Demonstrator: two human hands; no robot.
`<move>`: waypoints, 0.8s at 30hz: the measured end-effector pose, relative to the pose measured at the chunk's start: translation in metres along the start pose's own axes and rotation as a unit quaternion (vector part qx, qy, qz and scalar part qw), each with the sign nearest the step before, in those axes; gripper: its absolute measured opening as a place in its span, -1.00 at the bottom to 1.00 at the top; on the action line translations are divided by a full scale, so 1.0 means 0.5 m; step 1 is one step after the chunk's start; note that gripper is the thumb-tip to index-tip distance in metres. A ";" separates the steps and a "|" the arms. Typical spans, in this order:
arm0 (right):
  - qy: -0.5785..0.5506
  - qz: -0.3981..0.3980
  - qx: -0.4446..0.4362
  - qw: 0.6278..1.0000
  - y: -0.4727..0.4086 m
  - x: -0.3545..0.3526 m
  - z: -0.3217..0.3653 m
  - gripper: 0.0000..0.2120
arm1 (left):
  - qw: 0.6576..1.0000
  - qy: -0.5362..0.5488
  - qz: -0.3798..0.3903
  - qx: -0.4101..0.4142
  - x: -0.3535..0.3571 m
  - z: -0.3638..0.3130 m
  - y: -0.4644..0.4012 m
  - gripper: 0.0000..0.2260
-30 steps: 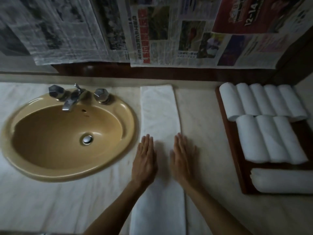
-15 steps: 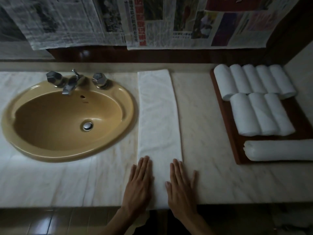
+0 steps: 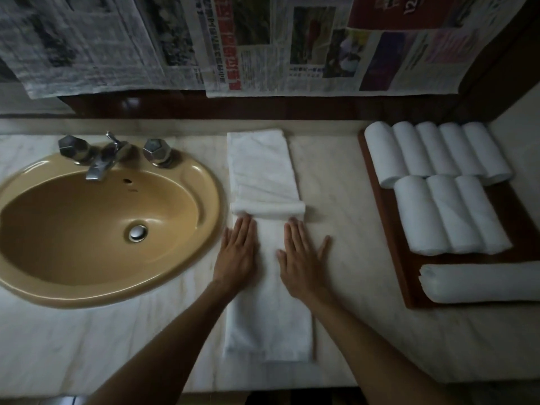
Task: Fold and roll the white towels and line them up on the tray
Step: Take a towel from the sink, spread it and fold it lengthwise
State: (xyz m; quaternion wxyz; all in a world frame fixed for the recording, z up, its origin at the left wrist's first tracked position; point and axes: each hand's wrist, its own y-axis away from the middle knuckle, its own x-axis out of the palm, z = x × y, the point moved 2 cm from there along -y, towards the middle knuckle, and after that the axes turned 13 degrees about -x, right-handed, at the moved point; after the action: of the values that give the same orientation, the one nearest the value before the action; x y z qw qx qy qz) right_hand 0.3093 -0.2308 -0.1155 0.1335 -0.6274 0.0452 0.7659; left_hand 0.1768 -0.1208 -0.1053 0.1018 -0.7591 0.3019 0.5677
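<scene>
Spanning the whole view was the marble bench (image 3: 336, 200), with the tan sink (image 3: 96, 229) set into its left side and newspaper sheets (image 3: 263, 42) hung above its back edge. Wooden tray (image 3: 380, 229) sat at the bench's right edge, holding eight rolled towels (image 3: 438, 182): five in the back row, three in the row in front. One longer roll (image 3: 479, 283) lay crosswise over the tray's front edge, so not lined up yet, by my read. Towel in progress (image 3: 266, 258) was a folded strip running from back edge to front edge, mid-bench just right of the sink. A small roll (image 3: 267, 210) crossed the strip about midway; the flat part behind it looked wrinkled. Left hand (image 3: 236, 252) and right hand (image 3: 301, 258) both lay flat on the strip, fingers straight and spread, fingertips at the roll, gripping nothing. Judgement: tray mostly filled, this towel barely started rolling, crosswise one to be placed.
</scene>
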 end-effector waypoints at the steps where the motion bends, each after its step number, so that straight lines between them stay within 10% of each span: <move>1: 0.001 0.006 0.000 1.000 -0.027 -0.001 -0.012 -0.41 | 1.000 -0.018 0.005 -0.011 -0.007 -0.004 -0.029 -0.34; 9: 0.015 -0.023 -0.083 0.996 0.043 -0.015 0.032 -0.46 | 0.998 0.016 -0.003 0.063 -0.001 -0.030 0.071 -0.43; 14: 0.014 -0.051 0.070 0.996 0.144 -0.028 -0.015 -0.44 | 0.995 0.029 -0.069 -0.067 0.007 0.064 0.150 -0.42; 19: -0.091 -0.150 -0.196 0.965 0.238 -0.063 0.051 -0.75 | 0.982 0.089 -0.100 0.131 0.000 0.028 0.288 -0.79; 24: -0.122 -0.132 -0.231 0.956 0.291 -0.049 0.042 -0.87 | 0.966 0.063 -0.096 0.233 0.004 0.078 0.324 -0.83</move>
State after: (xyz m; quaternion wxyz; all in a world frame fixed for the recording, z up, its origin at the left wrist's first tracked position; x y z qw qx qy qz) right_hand 0.2558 -0.3691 -0.1016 0.0893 -0.5436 -0.2330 0.8014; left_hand 0.0527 -0.2313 -0.0897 0.3105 -0.7743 0.3569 0.4204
